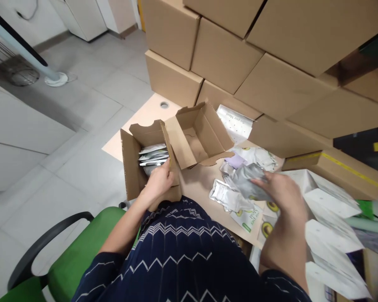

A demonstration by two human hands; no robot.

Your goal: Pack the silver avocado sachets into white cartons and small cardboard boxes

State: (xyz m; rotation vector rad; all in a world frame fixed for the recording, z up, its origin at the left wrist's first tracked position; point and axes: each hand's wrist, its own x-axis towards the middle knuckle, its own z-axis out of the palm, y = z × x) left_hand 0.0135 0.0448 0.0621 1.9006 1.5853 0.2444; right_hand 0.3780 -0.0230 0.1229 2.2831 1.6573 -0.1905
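Note:
My left hand point(160, 180) reaches into an open cardboard box point(126, 167) on the table's left side. Its fingers are curled, with one stretched along the inner wall beside a row of upright flat pouches point(153, 153); what they grip is hidden. On the right, my right hand point(282, 188) pinches a silver foil pouch point(248, 180), slightly blurred. Beneath and beside that pouch lie other silver pouches point(223, 195). White printed packs with avocado pictures point(247, 216) are spread close by.
A second open box point(197, 142) stands beside the first, tilted toward it. Stacked cartons point(223, 54) form a wall behind the table. White folded cartons point(330, 222) crowd the right side. A green chair point(78, 251) is at the lower left.

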